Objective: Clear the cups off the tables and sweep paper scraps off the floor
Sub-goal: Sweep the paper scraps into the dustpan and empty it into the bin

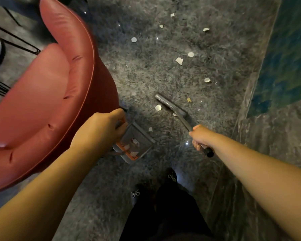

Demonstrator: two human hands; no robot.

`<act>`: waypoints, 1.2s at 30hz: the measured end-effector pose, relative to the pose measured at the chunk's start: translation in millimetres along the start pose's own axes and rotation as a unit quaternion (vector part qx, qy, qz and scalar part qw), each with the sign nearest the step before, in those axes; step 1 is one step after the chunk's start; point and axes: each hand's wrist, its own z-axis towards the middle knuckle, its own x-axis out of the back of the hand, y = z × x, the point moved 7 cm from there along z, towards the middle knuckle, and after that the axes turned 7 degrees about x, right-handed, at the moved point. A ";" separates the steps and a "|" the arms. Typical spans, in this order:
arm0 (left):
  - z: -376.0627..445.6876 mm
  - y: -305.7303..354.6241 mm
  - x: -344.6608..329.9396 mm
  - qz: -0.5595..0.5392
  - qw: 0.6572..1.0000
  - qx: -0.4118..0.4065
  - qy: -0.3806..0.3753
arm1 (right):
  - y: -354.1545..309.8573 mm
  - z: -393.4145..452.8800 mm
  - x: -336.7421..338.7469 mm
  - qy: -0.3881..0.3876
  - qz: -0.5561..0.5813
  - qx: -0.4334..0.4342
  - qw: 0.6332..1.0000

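Note:
My left hand (101, 126) grips the handle of a grey dustpan (142, 136) with an orange comb edge; a few paper scraps lie inside it. My right hand (201, 137) grips the handle of a grey broom (171, 106), whose head rests on the floor just ahead of the pan. Several white paper scraps (179, 60) lie scattered over the dark marbled floor (146, 75) beyond the broom. One scrap (158, 107) sits right beside the broom head, and another scrap (150, 129) lies by the pan's mouth.
A large red leather armchair (47, 105) fills the left side, close to my left hand. A table with black wire legs (16, 39) stands behind it. A blue-green wall panel (288, 54) runs along the right. My dark shoes (171, 176) show at the bottom.

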 end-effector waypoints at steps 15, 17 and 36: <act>-16.7 -19.2 0.0 -0.027 0.999 -0.024 0.030 | 71.7 -47.4 -97.8 -0.042 -0.121 -0.006 0.992; -19.7 -20.3 0.0 -0.031 0.999 -0.026 0.034 | 79.7 -64.0 -114.0 -0.065 -0.086 -0.028 0.994; -29.6 -32.2 23.8 -0.100 0.993 -0.040 0.047 | 102.0 -115.6 -95.6 0.009 0.161 0.017 0.987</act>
